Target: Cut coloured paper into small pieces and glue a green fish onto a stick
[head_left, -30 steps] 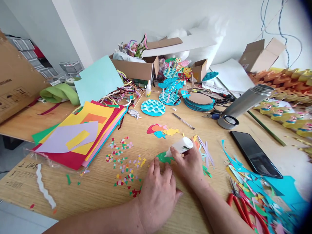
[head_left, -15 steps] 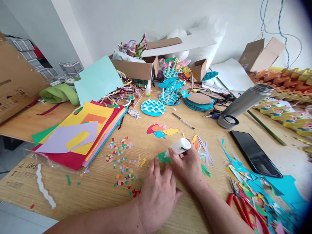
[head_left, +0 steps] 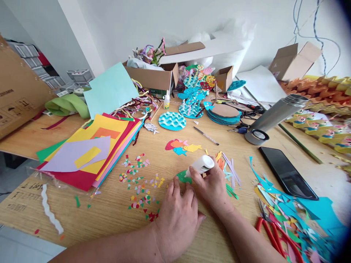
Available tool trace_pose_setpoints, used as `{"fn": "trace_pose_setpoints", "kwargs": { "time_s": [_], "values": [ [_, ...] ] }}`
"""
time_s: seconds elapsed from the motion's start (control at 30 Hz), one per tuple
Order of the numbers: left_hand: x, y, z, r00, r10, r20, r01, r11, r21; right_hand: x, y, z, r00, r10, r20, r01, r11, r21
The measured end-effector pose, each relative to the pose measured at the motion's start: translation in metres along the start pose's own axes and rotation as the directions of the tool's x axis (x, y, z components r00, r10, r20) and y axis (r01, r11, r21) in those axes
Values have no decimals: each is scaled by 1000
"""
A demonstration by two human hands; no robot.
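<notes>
A small green paper cut-out (head_left: 184,176) lies flat on the table, its near edge hidden by fingers. My left hand (head_left: 178,215) holds it down with bent fingertips, palm down, thumb off to the right. In my right hand (head_left: 214,186) is a tilted white glue bottle (head_left: 201,165), gripped between thumb and fingers. Its nozzle points down and left, at the green paper; whether glue is coming out is too small to tell. Just beyond lie several paper fish (head_left: 179,147) in red, orange, blue and yellow. Tiny paper confetti (head_left: 139,199) is scattered left of my hands.
Coloured paper sheets (head_left: 90,149) are stacked at left. Paper strips (head_left: 232,170), a phone (head_left: 287,171), red-handled scissors (head_left: 274,233) and blue scraps (head_left: 315,212) lie at right. Behind are a pen (head_left: 206,136), a wavy blue disc (head_left: 172,121), a steel flask (head_left: 279,111) and a cardboard box (head_left: 150,78).
Almost nothing differs. The glue bottle has tipped very slightly over the green paper, and both hands stay in the same place.
</notes>
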State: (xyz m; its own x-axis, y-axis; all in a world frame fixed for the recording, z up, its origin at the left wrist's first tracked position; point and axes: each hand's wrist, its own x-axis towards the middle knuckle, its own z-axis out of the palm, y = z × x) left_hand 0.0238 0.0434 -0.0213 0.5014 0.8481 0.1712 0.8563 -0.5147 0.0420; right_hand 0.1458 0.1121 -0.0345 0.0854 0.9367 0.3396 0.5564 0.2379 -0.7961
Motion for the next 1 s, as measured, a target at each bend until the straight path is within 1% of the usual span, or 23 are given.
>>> {"fn": "trace_pose_setpoints", "kwargs": {
  "time_s": [0.07,0.13,0.3,0.4,0.53,0.63,0.73,0.87,1.0],
  "values": [
    [0,0,0,1000,-1,-1,1,1000,5,0,-1,0,1000,2,0,-2,1000,1],
    [1,-1,0,1000,1,0,-1,1000,14,1,-3,-1,1000,25,-8,-25,999,42],
    [0,-1,0,1000,22,3,-22,999,26,8,-6,-6,980,197,-29,-186,955,230],
    [0,-1,0,1000,14,12,-15,1000,21,11,-6,-8,971,231,-62,-209,945,251],
    [0,-1,1,1000,15,13,-15,1000,23,11,-4,-8,969,218,-114,-188,955,229],
    [1,-1,1,1000,14,21,-14,1000,17,10,-3,-6,975,175,-138,-142,965,223],
    [1,-1,1,999,17,27,-17,1000,14,9,-3,-5,981,136,-141,-106,973,203],
    [0,-1,2,1000,22,12,-23,999,23,8,-3,-4,987,100,-124,-81,986,147],
    [-1,0,5,1000,11,-4,-11,1000,24,6,-3,-3,994,40,-106,-28,994,106]
  ]
}}
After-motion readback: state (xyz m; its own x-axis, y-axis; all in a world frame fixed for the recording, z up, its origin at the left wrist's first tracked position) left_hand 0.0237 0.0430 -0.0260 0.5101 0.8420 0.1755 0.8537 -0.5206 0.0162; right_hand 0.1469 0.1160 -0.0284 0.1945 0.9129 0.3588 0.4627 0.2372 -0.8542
